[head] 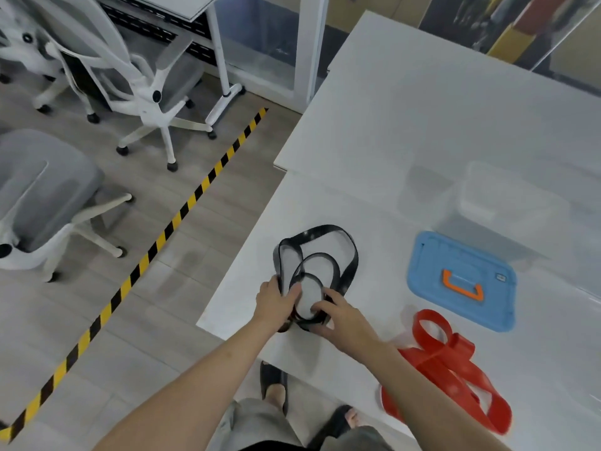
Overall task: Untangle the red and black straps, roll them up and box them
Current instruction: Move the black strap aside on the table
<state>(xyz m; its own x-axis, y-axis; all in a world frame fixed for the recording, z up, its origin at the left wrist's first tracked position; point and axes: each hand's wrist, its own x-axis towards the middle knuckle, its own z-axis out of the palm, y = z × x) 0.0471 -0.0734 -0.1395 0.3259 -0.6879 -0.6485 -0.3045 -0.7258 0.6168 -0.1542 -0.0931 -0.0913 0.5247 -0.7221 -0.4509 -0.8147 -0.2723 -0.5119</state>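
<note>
Black strap (320, 230) lies in loose loops on the counter (374, 196), its near coils held by both left grip (276, 301) and right grip (340, 317), fingers curled round them. Best wound tight and flat from the inner coil; red strap (452, 356) waits right of the right grip.

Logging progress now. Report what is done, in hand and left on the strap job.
Done: the flat red strap lies loose, apart from the flat black strap, so they look untangled; the blue lid with the orange handle is off the clear plastic box. In hand: left hand and right hand hold the black strap's loops. Left: finish rolling it, roll the red, box both.
</note>
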